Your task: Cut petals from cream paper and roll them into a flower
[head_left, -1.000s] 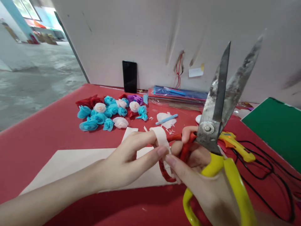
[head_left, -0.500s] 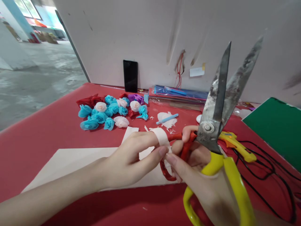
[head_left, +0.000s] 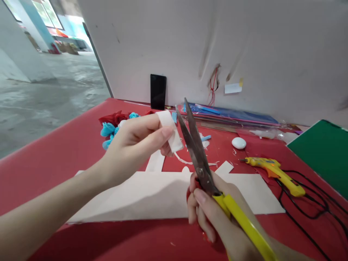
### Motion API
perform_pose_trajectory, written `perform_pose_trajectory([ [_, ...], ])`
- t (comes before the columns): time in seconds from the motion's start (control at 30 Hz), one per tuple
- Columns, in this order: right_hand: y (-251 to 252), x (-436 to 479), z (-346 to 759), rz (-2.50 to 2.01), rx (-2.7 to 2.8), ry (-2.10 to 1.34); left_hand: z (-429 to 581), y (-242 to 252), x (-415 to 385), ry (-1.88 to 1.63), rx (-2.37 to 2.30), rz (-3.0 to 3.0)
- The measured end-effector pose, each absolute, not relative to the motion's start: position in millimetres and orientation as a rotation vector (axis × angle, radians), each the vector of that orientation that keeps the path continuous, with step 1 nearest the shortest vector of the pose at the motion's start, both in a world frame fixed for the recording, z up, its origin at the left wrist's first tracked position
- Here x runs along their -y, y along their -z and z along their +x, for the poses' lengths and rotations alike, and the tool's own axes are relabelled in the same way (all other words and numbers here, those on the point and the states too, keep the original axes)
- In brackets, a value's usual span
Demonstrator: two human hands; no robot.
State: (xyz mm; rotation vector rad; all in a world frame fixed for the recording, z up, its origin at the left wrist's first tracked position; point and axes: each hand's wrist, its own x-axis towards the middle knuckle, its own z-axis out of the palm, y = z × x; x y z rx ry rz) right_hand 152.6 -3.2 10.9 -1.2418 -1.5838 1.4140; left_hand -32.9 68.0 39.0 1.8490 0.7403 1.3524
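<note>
Between the thumb and fingers of my left hand (head_left: 138, 141) is a folded strip of white paper (head_left: 175, 139), its free end pointing down to the right. My right hand (head_left: 214, 206) grips large scissors (head_left: 194, 145) with one yellow handle and one red handle. Their dark blades are slightly apart and point up, just right of the strip without touching it. Under both hands lies a long white paper sheet (head_left: 152, 199) on the red table. A short white strip (head_left: 155, 161) and a cut piece (head_left: 224, 168) lie at its far edge.
Blue and red crepe paper flowers (head_left: 108, 129) sit at left, partly behind my left hand. A black phone (head_left: 158, 91) leans on the wall. At right are a yellow glue gun (head_left: 272, 168) with a black cable, a white oval object (head_left: 239, 143) and a green board (head_left: 323, 156).
My hands have moved apart. The left lifted the strip up and away, while the scissors came lower and left, with their blades closer together. The view has shifted slightly.
</note>
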Motion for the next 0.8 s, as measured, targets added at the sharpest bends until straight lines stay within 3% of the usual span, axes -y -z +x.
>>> perform_pose_trajectory([
  [0.27,-6.1,4.7,155.2,-1.272,1.575,-1.586,-30.5,-34.9,-70.2,-1.342,-0.639,1.740],
  [0.8,-0.3,9.1,154.1,-1.263,1.423,-1.474,-23.5,-40.9,-65.6,-1.370,-0.846,1.833],
])
